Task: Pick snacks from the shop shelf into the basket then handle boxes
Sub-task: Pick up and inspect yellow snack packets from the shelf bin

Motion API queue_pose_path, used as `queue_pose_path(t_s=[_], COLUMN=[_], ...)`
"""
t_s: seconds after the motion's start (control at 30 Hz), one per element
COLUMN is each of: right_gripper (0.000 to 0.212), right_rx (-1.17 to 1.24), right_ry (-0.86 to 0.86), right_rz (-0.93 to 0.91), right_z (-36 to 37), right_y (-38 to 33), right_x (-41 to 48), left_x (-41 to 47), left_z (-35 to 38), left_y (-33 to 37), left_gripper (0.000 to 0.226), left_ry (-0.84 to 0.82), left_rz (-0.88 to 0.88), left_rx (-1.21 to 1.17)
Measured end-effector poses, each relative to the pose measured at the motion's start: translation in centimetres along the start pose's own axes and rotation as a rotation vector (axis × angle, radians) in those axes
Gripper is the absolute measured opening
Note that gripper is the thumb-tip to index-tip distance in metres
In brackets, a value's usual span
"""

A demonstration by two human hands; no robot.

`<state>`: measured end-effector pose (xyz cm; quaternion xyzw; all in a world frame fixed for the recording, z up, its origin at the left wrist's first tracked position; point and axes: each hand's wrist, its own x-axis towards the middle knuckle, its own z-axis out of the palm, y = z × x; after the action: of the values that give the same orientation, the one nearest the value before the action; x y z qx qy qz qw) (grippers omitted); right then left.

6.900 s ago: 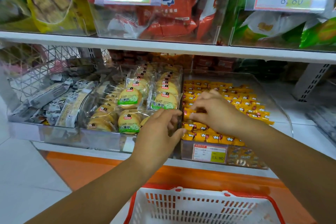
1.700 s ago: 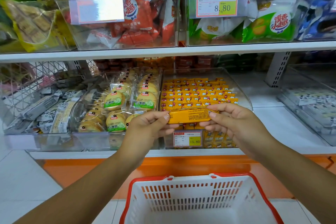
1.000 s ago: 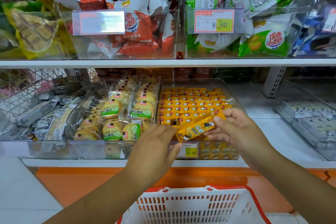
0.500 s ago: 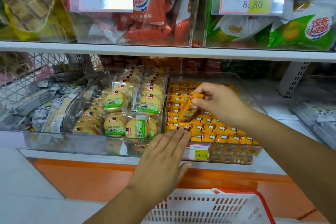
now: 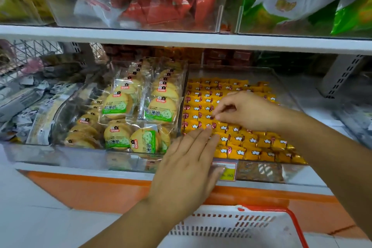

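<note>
Rows of small yellow snack packs (image 5: 203, 94) fill a clear bin (image 5: 261, 171) on the lower shelf. My right hand (image 5: 247, 110) reaches over the rows with its fingers curled, and thumb and fingertips pinch the end of one pack standing among the others. My left hand (image 5: 189, 169) lies flat with straight fingers over the bin's front edge, its tips touching the front packs, and it holds nothing. A white basket with a red rim (image 5: 261, 225) sits below the shelf at the bottom right; no snack shows in the part I can see.
A clear bin of round biscuit packs with green labels (image 5: 118, 104) stands left of the yellow packs, and grey wrapped bars (image 5: 30, 106) lie further left. The upper shelf board (image 5: 181, 38) carries bins of red bags (image 5: 153, 0) and green bags (image 5: 302, 6). A price tag (image 5: 228, 170) hangs on the bin front.
My right hand has lowered the yellow pack it held upright down into the rows. My left hand has stayed flat at the bin's front. The view has moved closer to the shelf.
</note>
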<state>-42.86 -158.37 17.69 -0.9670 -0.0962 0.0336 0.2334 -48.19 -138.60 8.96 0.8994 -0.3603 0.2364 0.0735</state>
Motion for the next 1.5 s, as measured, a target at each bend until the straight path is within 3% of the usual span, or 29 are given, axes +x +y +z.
queue_pose_path(t_s=[0.13, 0.3, 0.5, 0.63, 0.77, 0.93, 1.03, 1.2, 1.3, 1.5], right_gripper=[0.021, 0.011, 0.010, 0.013, 0.016, 0.008, 0.007, 0.004, 0.019, 0.037], right_rx=[-0.145, -0.237, 0.060, 0.440, 0.814, 1.145, 1.162, 1.266, 1.201, 1.366], right_ry=[-0.049, 0.101, 0.421, 0.589, 0.571, 0.559, 0.502, 0.430, 0.437, 0.367], right_rz=[0.027, -0.019, -0.037, -0.029, 0.018, 0.103, 0.152, 0.215, 0.197, 0.147], right_z=[1.0, 1.2, 0.4, 0.3, 1.0, 2.1, 2.7, 2.9, 3.4, 3.6], right_y=[0.7, 0.1, -1.0, -1.0, -0.5, 0.4, 0.7, 0.8, 1.3, 2.1], right_x=[-0.2, -1.3, -5.0, -9.0, -12.3, -14.4, -14.6, -13.8, -13.4, -12.9], left_x=[1.0, 1.6, 2.1, 2.0, 2.3, 2.5, 2.1, 2.0, 2.3, 2.0], left_z=[0.6, 0.9, -0.8, -2.1, -3.7, -4.6, -4.3, -3.5, -3.3, -2.7], left_y=[1.0, 1.2, 1.2, 1.9, 3.4, 4.8, 4.9, 4.5, 4.0, 2.8], left_gripper=[0.068, 0.071, 0.080, 0.074, 0.055, 0.043, 0.029, 0.026, 0.027, 0.020], left_ry=[-0.121, -0.170, -0.256, -0.093, -0.001, 0.001, -0.058, -0.014, 0.018, 0.048], left_rz=[-0.081, -0.079, -0.121, -0.300, -0.399, -0.601, -0.708, -0.750, -0.740, -0.756], left_rx=[0.024, 0.026, -0.140, -0.613, -0.807, -1.288, -1.501, -1.514, -1.594, -1.784])
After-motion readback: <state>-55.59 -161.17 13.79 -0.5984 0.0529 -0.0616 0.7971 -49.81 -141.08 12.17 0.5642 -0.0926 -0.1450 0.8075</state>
